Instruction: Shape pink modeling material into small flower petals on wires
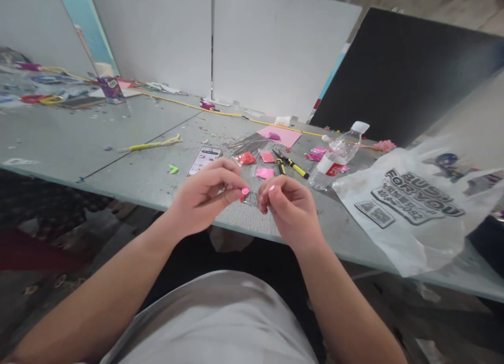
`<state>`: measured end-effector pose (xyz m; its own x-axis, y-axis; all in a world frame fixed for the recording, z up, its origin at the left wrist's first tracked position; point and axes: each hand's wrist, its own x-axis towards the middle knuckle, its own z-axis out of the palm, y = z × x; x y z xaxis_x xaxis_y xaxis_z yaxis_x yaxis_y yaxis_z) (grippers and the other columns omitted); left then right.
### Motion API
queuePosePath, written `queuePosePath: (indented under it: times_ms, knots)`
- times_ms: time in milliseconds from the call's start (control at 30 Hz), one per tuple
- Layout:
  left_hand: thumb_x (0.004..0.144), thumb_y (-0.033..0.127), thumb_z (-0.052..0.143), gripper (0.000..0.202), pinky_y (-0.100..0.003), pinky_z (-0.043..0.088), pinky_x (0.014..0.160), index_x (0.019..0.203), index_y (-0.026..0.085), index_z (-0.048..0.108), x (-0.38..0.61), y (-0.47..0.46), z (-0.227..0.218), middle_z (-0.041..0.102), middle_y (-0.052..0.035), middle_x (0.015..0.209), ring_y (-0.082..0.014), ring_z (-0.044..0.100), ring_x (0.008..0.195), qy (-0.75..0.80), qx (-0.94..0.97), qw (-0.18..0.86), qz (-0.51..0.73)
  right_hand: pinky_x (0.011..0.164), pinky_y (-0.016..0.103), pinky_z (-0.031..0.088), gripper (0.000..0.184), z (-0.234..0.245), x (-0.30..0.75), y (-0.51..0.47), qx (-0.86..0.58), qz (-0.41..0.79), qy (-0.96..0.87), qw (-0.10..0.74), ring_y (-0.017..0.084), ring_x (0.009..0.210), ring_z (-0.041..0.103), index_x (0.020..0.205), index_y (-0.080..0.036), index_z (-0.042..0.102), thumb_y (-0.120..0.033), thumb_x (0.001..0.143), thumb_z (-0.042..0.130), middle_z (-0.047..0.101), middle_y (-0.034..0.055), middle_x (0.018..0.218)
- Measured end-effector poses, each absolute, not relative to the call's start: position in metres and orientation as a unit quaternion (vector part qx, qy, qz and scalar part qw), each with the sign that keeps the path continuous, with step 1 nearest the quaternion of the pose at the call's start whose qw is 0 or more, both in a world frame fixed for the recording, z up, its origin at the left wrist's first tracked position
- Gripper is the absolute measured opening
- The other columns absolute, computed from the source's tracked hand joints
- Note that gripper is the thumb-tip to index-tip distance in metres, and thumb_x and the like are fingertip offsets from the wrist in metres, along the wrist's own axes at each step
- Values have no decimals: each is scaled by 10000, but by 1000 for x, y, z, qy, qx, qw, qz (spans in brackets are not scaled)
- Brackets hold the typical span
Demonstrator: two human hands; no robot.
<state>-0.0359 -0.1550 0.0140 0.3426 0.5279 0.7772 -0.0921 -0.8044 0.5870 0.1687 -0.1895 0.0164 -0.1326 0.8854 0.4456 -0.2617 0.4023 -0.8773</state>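
Between the thumb and forefinger of my left hand (208, 196) is a small pink rolled piece of clay (245, 191), with a bit of red beside it. My right hand (289, 206) is closed, thumb against its fingers. A tiny pink bit of clay (272, 187) shows at that thumb's tip. The hands are a short gap apart above the table's near edge. Just beyond them lie a pink clay packet (264, 173), a red clay packet (245, 158) and a coral packet (267, 156). A phone (205, 159) lies behind my left hand, partly covered by it.
Yellow-and-black pliers (295, 167) lie beyond my right hand. A plastic bottle (336, 156) and a white plastic bag (417, 206) stand to the right. Further back is a pink sheet (289, 136); yellow-green stems (151, 143) and green clay bits (173, 169) lie left.
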Motion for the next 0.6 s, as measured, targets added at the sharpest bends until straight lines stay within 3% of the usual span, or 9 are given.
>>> queuePosePath:
  times_ms: [167, 600]
  knots:
    - [987, 168, 716, 78, -305, 565, 762, 1013, 218, 770, -39, -183, 26, 638, -71, 949, -181, 647, 893, 93, 774, 265, 568, 585, 276, 496, 194, 22, 159, -213, -225, 476, -612, 590, 139, 693, 618, 801, -233, 755, -351, 865, 895, 696, 6, 772]
    - [1045, 223, 661, 92, -293, 565, 718, 1033, 215, 752, -33, -204, 24, 648, -75, 934, -182, 655, 883, 93, 742, 327, 578, 560, 308, 586, 120, 23, 146, -234, -218, 441, -603, 628, 172, 715, 682, 883, -268, 776, -318, 881, 886, 764, 38, 846]
